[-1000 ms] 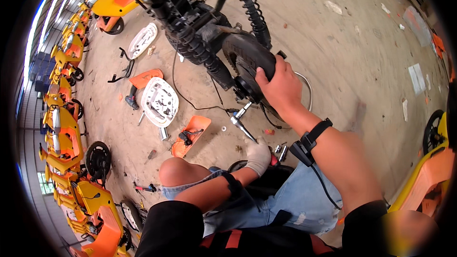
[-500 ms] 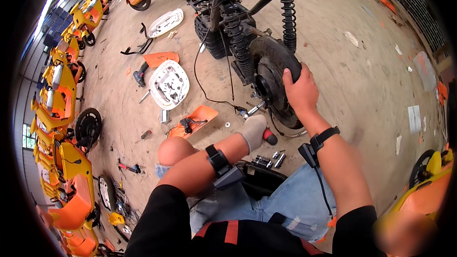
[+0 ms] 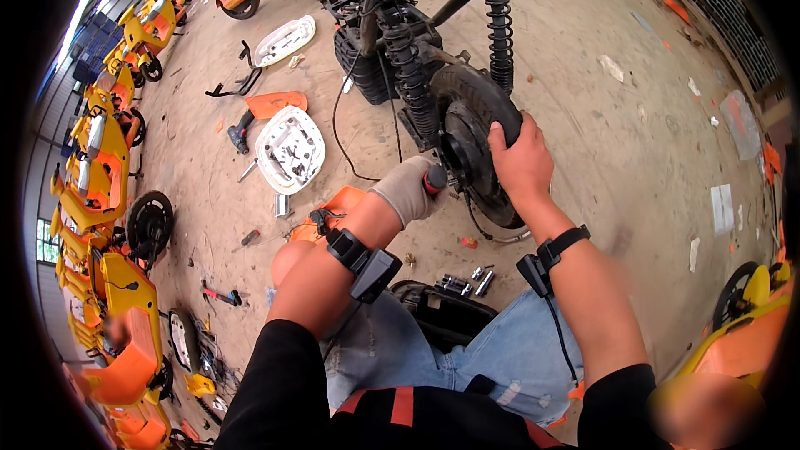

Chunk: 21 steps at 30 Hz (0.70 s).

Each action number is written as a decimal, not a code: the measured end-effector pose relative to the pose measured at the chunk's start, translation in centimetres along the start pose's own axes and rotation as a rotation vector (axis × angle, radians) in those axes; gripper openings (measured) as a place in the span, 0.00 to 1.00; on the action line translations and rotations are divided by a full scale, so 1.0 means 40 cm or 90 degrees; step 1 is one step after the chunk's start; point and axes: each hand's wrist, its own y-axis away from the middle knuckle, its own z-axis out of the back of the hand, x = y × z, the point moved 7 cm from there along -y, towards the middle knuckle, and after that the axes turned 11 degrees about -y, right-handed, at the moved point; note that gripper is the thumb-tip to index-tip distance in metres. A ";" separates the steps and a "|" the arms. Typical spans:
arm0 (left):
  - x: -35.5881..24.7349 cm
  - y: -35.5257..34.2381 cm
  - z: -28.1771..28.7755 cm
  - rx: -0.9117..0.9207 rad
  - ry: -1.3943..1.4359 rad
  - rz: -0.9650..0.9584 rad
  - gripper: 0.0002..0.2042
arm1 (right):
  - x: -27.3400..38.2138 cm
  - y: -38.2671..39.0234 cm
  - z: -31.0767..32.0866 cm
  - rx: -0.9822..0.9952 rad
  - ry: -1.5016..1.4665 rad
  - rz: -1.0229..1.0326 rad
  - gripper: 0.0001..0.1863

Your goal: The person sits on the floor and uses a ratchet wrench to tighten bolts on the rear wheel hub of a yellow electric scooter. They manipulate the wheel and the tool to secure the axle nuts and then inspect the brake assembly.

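Observation:
My left hand (image 3: 408, 192), in a grey work glove, is closed round a ratchet wrench (image 3: 435, 178). Its black and red handle end pokes out of the fist beside the hub of the scooter wheel (image 3: 477, 93); the wrench's head is hidden now. My bare right hand (image 3: 527, 168) is wrapped over the near right side of the black tyre, thumb on the tread. The wheel hangs upright below a black scooter frame (image 3: 379, 8), between two coil-spring shock absorbers (image 3: 500, 33).
Several chrome sockets (image 3: 467, 282) and an open black case (image 3: 433, 312) lie between my legs. To the left are a white tray (image 3: 290, 150) of small parts, a power drill (image 3: 241, 132) and an orange panel (image 3: 342, 202). Yellow scooters (image 3: 137, 283) line the left side.
My left hand has swung the wrench handle upward, from below the hub to beside it. My right hand keeps its hold on the tyre. The view has shifted slightly.

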 end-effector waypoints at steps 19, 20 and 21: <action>0.158 -0.281 0.184 -0.033 -0.675 -0.347 0.06 | 0.007 -0.010 0.000 0.027 -0.013 0.010 0.30; 0.164 -0.313 0.205 -0.007 -0.827 -0.402 0.04 | 0.014 -0.009 -0.003 0.030 -0.017 0.014 0.30; 0.173 -0.342 0.232 0.005 -0.981 -0.471 0.03 | 0.020 -0.007 -0.010 0.034 -0.024 0.018 0.29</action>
